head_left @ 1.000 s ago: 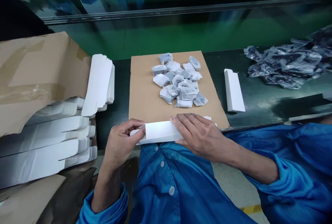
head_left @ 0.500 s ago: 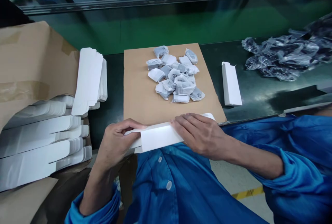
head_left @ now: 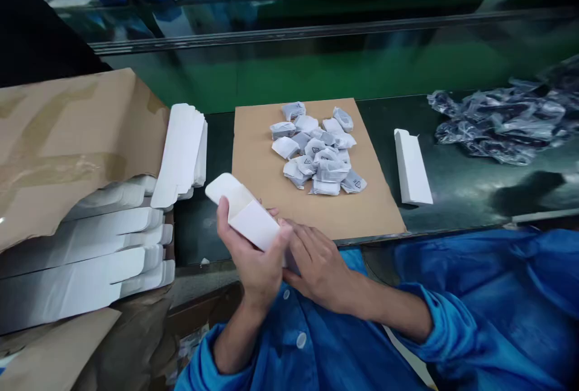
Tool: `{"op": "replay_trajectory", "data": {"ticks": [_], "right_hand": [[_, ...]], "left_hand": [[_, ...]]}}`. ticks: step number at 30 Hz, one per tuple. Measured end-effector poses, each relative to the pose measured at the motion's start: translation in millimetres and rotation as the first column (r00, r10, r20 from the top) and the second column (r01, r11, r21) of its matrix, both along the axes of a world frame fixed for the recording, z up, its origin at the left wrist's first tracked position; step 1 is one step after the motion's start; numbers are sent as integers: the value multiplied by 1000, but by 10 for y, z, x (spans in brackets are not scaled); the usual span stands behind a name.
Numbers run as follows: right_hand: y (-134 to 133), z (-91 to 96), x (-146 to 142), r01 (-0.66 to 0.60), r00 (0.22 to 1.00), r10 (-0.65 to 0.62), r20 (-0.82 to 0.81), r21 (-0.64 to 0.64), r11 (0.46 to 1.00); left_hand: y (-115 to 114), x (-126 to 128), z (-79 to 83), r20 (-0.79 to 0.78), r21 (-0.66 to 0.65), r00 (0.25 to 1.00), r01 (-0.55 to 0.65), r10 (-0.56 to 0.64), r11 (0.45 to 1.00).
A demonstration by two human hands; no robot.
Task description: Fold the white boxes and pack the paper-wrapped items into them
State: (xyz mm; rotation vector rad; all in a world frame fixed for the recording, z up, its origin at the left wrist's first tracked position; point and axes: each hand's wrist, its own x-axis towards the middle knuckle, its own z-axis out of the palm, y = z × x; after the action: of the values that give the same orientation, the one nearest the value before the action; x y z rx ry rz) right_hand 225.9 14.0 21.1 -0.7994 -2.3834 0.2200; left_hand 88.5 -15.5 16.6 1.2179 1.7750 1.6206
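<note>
My left hand [head_left: 253,258] is wrapped round a long white carton [head_left: 242,213], which tilts with its open flap end up and to the left. My right hand [head_left: 316,261] grips the carton's lower end just right of my left hand. Both hands hover over the near edge of a brown cardboard sheet [head_left: 257,168]. A pile of small grey-white packets [head_left: 319,149] lies on that sheet, beyond my hands.
Stacks of flat white cartons [head_left: 181,146] lie left, beside an open brown shipping box [head_left: 67,137]. One folded white carton [head_left: 411,165] rests right of the sheet. Crumpled clear plastic bags [head_left: 502,122] sit far right. A green conveyor [head_left: 316,65] runs behind.
The carton was lying level across the sheet's near edge; now it is turned up on a slant, flap end up-left. My hands have come close together on it.
</note>
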Motion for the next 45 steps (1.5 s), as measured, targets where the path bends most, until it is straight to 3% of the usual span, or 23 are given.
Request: {"op": "replay_trajectory", "data": {"ticks": [2, 4, 6, 8, 10, 13, 14, 16, 18, 23, 26, 29, 32, 35, 38, 40, 44, 45], "right_hand": [[37, 95, 1, -66, 993, 36, -113, -280, 958], [172, 220, 31, -85, 975, -18, -222, -448, 890], [346, 316, 54, -151, 953, 1, -304, -471, 869], [517, 358, 68, -309, 927, 143, -348, -487, 817], [669, 356, 70, -353, 894, 85, -440, -576, 738], [840, 329, 32, -353, 804, -243, -543, -764, 539], [873, 324, 7, -380, 792, -289, -538, -804, 456], [894, 325, -49, -446, 824, -226, -520, -840, 308], [858, 337, -98, -469, 845, -148, -514, -846, 255], [670, 320, -158, -432, 847, -198, -493, -856, 283], [598, 295, -167, -434, 828, -249, -503, -855, 283], [555, 313, -157, -439, 824, -226, -520, -837, 326], [492, 328, -135, -409, 835, -176, -521, -803, 434], [400, 251, -119, -372, 839, -84, -538, -679, 632], [313, 105, -113, -336, 806, -83, -585, -569, 751], [273, 35, -110, -316, 776, -148, -614, -580, 751], [221, 33, -115, -361, 735, -247, -631, -673, 646], [209, 41, -121, -348, 733, -247, -634, -661, 665]], "left_hand": [[89, -78, -27, -74, -62, 997, -38, 33, 997], [129, -168, -19, -114, -91, 990, 69, -79, 993], [117, -227, 1, -123, -79, 978, 161, -170, 984], [73, -263, 11, -125, -74, 968, 211, -219, 975], [22, -294, 9, -80, -134, 946, 303, -315, 943], [-20, -332, 7, 43, -256, 888, 452, -457, 854], [-21, -338, 10, 46, -285, 878, 469, -477, 836], [-9, -336, 20, -24, -322, 875, 450, -483, 833], [8, -317, 21, -134, -320, 875, 406, -465, 856], [-2, -216, -87, -316, -156, 886, 304, -339, 940], [-39, -149, -164, -304, -10, 916, 271, -261, 963], [-73, -126, -172, -244, -27, 926, 290, -287, 957], [-100, -163, -137, -281, -126, 906, 291, -316, 948], [-126, -215, -124, -359, -171, 874, 282, -326, 944], [-141, -234, -136, -333, -263, 837, 359, -434, 895], [-140, -229, -133, -296, -310, 822, 399, -487, 863], [-118, -219, -79, -308, -289, 809, 423, -501, 859], [-111, -219, -68, -316, -276, 805, 429, -503, 860]]}}
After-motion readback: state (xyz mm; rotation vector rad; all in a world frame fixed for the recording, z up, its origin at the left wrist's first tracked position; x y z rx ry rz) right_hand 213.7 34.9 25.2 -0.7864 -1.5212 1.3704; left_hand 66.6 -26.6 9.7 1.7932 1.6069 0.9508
